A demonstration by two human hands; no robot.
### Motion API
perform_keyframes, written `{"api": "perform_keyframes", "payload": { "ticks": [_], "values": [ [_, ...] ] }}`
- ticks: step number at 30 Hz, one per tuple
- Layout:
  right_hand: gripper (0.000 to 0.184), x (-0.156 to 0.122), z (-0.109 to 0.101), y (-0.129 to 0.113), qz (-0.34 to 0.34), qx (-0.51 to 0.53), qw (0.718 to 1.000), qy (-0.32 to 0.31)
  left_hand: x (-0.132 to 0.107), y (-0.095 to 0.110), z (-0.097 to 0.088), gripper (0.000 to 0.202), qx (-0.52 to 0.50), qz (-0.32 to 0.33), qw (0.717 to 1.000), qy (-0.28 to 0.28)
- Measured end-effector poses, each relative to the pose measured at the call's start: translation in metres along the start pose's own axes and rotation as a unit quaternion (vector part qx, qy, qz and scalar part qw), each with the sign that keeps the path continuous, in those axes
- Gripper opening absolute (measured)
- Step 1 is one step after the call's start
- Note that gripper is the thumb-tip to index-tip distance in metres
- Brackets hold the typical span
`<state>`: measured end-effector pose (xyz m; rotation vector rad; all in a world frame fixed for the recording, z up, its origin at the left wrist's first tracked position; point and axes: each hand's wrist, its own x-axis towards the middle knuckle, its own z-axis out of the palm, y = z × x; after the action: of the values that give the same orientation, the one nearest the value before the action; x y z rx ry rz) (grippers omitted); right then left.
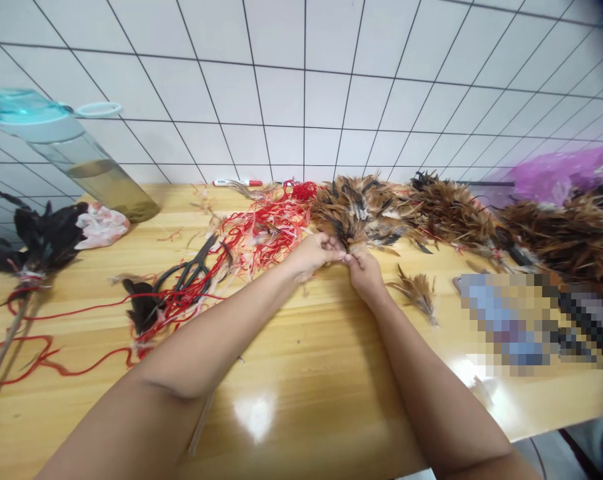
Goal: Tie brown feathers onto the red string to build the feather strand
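Pinching with thumbs against fingertips, the person's left hand [324, 254] and right hand [364, 272] meet at the near end of the brown feathers [369, 210], which lie on the table [296, 387] just beyond; the exact hold is too small to make out fully. Red strings [266, 230] tangle to the left, near black scissors [196, 272]; a small tuft [415, 291] lies right.

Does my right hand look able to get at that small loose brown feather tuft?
Probably yes: the small brown feather tuft lies just beside the right hand, with only wooden tabletop seen between, though that hand is busy at the larger feather bunch's base.
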<state>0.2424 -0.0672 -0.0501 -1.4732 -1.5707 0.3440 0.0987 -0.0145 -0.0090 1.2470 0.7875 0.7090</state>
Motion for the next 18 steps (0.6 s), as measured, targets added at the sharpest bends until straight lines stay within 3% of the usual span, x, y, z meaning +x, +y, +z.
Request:
{"api": "perform_keyframes", "payload": {
  "ticks": [10,14,18],
  "values": [
    [0.020,-0.0016,0.0027,0.0022,-0.001,-0.015,0.998,-0.053,0.0018,-0.0023,-0.0058,0.034,-0.043,0.023,0.995,-0.083],
    [0.023,-0.0023,0.0027,0.0032,-0.016,-0.003,0.998,-0.055,0.0002,-0.0028,-0.0046,0.035,-0.022,0.045,0.995,-0.087],
    [0.023,-0.0027,0.0029,0.0039,-0.027,0.014,0.998,-0.049,-0.0005,0.0016,-0.0045,0.039,0.028,0.074,0.995,-0.057]
  ]
}}
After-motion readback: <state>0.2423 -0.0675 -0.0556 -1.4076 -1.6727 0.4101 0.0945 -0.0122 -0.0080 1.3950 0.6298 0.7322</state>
